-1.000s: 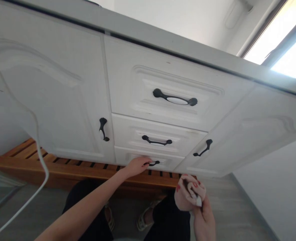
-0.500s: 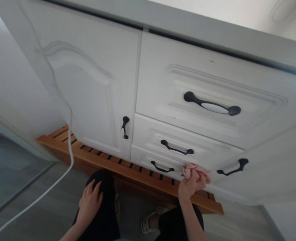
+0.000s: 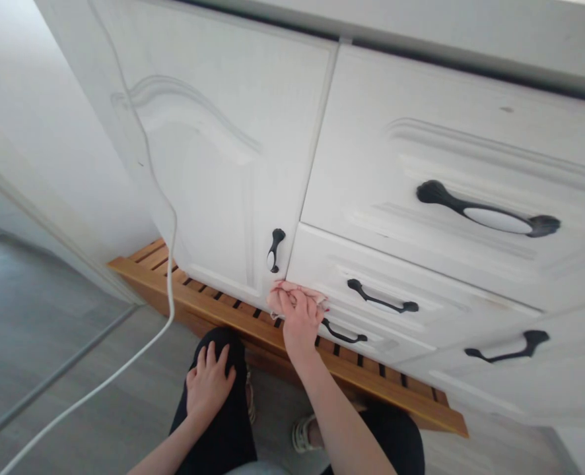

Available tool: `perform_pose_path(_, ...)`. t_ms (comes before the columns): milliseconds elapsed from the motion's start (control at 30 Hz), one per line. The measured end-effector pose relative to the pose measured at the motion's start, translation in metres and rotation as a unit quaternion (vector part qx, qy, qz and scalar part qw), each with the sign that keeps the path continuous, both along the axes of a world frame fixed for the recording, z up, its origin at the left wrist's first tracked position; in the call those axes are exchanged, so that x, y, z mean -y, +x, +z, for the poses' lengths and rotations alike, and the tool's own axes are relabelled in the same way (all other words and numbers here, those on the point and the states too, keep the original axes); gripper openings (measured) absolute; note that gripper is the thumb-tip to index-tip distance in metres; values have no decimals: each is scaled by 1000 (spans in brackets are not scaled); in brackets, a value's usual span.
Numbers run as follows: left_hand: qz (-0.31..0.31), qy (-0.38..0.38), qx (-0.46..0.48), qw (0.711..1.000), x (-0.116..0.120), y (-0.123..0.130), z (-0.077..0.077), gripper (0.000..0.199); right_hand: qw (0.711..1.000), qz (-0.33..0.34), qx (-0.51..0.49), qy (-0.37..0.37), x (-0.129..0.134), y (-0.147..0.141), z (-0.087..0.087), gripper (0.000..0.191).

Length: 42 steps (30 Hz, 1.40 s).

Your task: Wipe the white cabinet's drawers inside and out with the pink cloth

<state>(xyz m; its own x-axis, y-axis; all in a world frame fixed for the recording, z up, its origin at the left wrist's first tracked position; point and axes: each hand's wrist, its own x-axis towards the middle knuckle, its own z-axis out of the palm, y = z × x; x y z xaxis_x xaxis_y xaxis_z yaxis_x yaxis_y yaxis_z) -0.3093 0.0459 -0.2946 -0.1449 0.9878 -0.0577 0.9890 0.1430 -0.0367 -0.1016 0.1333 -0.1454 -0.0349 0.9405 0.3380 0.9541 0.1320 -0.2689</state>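
Note:
My right hand (image 3: 301,326) presses a crumpled pink cloth (image 3: 297,291) against the white cabinet front, at the left edge of the lower drawers (image 3: 317,270). The fingers are bent over the cloth, and part of it bunches out to both sides. Just right of the hand is the dark handle (image 3: 344,332) of the bottom drawer. The cabinet door (image 3: 198,178) with its small handle (image 3: 275,251) lies up and to the left. On my left knee, in black trousers, my left hand (image 3: 210,382) rests with fingers spread, holding nothing.
A slatted wooden bench or rack (image 3: 253,330) runs along the cabinet's foot, between it and my knees. A white cable (image 3: 171,284) hangs down the left side and crosses the floor (image 3: 104,369). More dark handles stick out at right, including a large one (image 3: 488,210).
My right hand has moved the cloth left across the lower drawers, from their right end to their left edge. My left hand stays on the knee. The view has shifted a little.

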Motion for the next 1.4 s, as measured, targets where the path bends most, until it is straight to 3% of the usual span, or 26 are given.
perform_pose_path(167, -6, -3, -9, 1000, -5, 2, 1, 52, 995, 86, 27, -52, -15, -22, 11, 35)
perform_pose_path(300, -8, -2, -14, 1000, -7, 2, 1, 52, 993, 102, 42, -36, -5, 1, -2, 30)
perform_pose_path(467, -14, 3, -17, 1000, -7, 1, -2, 53, 997, 27, 67, 9, 26, 63, -14, 32)
perform_pose_path(667, -11, 9, -22, 1000, -3, -3, -10, 50, 982, -61, 150, 97, 74, 157, -13, 43)
perform_pose_path(833, -12, 3, -38, 999, -2, -1, -8, 50, 970, -124, 175, 110, 112, 239, -16, 42)
perform_pose_path(967, -9, -3, -43, 999, -1, 1, -6, 51, 973, -132, 158, 103, 128, 272, -34, 44)
perform_pose_path(1067, -9, 8, -38, 999, 0, -1, -11, 51, 988, -114, 89, 51, 135, 265, -58, 42)
perform_pose_path(1133, -11, 12, -32, 999, 2, -2, -15, 51, 995, -100, 8, 23, 140, 246, -71, 47)
perform_pose_path(1200, -10, 10, -28, 1000, 4, -4, -16, 51, 994, -83, -74, 20, 143, 217, -73, 56)
perform_pose_path(1267, -6, 3, -23, 1000, 4, -4, -15, 51, 991, -45, -127, 27, 142, 182, -60, 65)
perform_pose_path(1367, 4, -3, -18, 1000, 3, -2, -11, 51, 987, 31, -145, 64, 124, 128, -17, 76)
perform_pose_path(1400, 5, -4, -16, 1000, 3, -1, -9, 50, 984, 39, -138, 106, 113, 113, -2, 78)
